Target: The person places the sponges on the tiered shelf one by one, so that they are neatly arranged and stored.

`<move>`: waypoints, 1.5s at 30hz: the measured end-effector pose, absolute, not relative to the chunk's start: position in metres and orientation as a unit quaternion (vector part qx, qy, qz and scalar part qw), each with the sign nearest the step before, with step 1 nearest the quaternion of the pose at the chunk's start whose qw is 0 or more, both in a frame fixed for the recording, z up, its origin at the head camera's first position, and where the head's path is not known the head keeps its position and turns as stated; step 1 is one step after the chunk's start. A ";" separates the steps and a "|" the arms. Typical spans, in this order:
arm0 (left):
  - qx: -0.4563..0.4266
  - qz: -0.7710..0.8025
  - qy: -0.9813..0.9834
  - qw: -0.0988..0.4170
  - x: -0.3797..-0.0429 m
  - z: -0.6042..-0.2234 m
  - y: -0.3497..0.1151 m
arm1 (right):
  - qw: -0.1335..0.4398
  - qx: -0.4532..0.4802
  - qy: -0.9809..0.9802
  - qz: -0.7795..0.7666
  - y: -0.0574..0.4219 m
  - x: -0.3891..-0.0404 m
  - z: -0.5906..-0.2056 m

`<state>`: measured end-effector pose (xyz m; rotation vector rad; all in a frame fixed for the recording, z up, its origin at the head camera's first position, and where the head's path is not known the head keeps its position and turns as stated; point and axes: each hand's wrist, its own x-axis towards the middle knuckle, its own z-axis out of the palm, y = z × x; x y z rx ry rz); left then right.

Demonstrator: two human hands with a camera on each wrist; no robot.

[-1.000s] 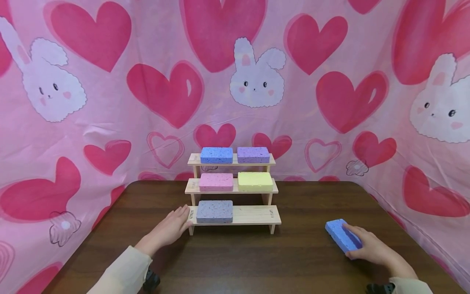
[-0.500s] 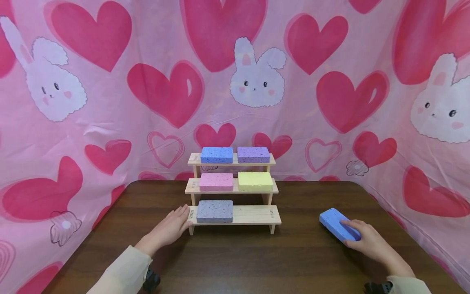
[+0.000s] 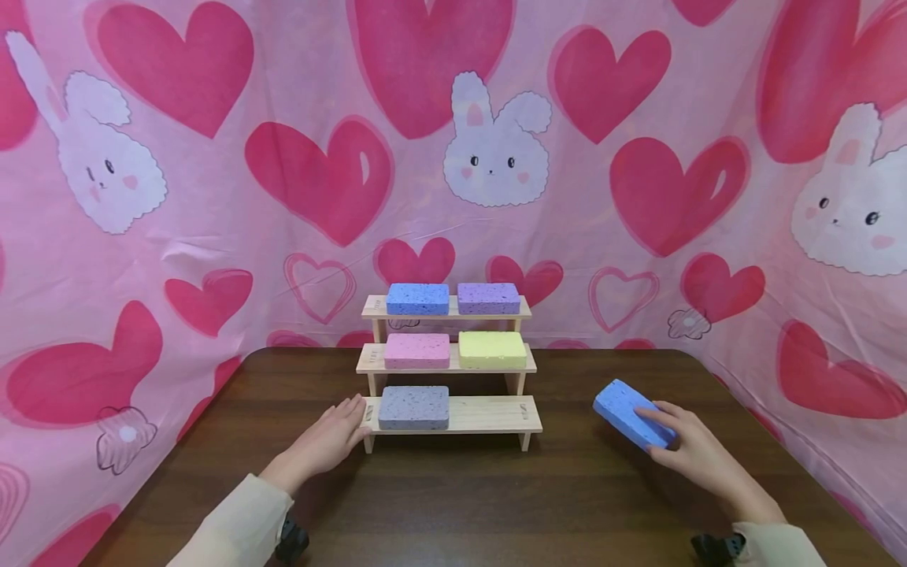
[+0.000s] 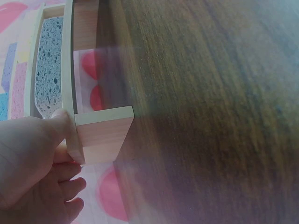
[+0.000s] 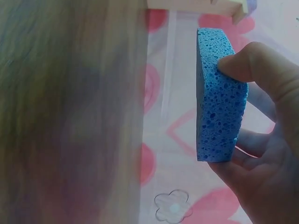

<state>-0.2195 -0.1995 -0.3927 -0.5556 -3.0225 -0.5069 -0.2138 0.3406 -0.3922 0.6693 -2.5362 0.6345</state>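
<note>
My right hand (image 3: 697, 457) holds a blue sponge (image 3: 633, 416) above the table, right of a three-step wooden stand (image 3: 489, 415). Seen from the right wrist, the thumb presses one narrow side of that sponge (image 5: 219, 107), with the fingers behind it. My left hand (image 3: 322, 441) is at the left end of the stand's bottom step. In the left wrist view its thumb and index finger (image 4: 65, 153) pinch the board's corner. A grey sponge (image 3: 414, 408) lies on the left part of that step; bare wood shows to its right.
On the middle step lie a pink sponge (image 3: 416, 351) and a yellow sponge (image 3: 492, 350). Another blue sponge (image 3: 418, 299) and a purple sponge (image 3: 489, 298) lie on the top step. The dark wooden table (image 3: 453, 504) backs onto a pink heart-patterned cloth (image 3: 312, 71).
My right hand has lifted the blue sponge and carried it left and away from me, towards the stand. The left hand has stayed at the bottom step's end.
</note>
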 end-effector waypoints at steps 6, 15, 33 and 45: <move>-0.173 -0.165 -0.971 0.011 -0.221 -0.394 -0.200 | 0.217 0.254 -0.913 0.233 0.326 -0.216 -0.384; -0.173 -0.166 -0.971 0.011 -0.221 -0.394 -0.199 | 0.199 0.273 -0.910 0.240 0.308 -0.220 -0.374; -0.179 -0.158 -0.971 0.016 -0.220 -0.393 -0.199 | 0.161 0.307 -0.906 0.244 0.277 -0.224 -0.361; -0.177 -0.159 -0.971 0.014 -0.221 -0.394 -0.200 | 0.126 0.324 -0.903 0.253 0.258 -0.226 -0.353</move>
